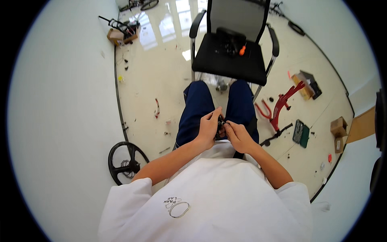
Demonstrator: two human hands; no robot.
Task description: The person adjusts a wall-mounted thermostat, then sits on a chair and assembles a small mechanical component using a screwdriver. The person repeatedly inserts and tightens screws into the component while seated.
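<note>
Above my lap, between the thighs of my dark blue trousers (195,107), both hands hold a small black part (220,122) with shiny bits. My left hand (208,128) is closed around its left side, thumb and fingertips on top. The fingers of my right hand (238,135) are pinched together at its right side. Most of the part is covered by fingers, so its kind cannot be made out. In front of my knees, a black office chair (225,60) carries an orange-handled tool (242,50) and a heap of black items (230,40).
A black spoked wheel (114,163) leans by the left wall. On the floor at right lie a red bike frame (279,107), a black bar (274,136), a green tool case (301,134) and cardboard boxes (339,127). Left of my legs lies a small red curved part (157,108).
</note>
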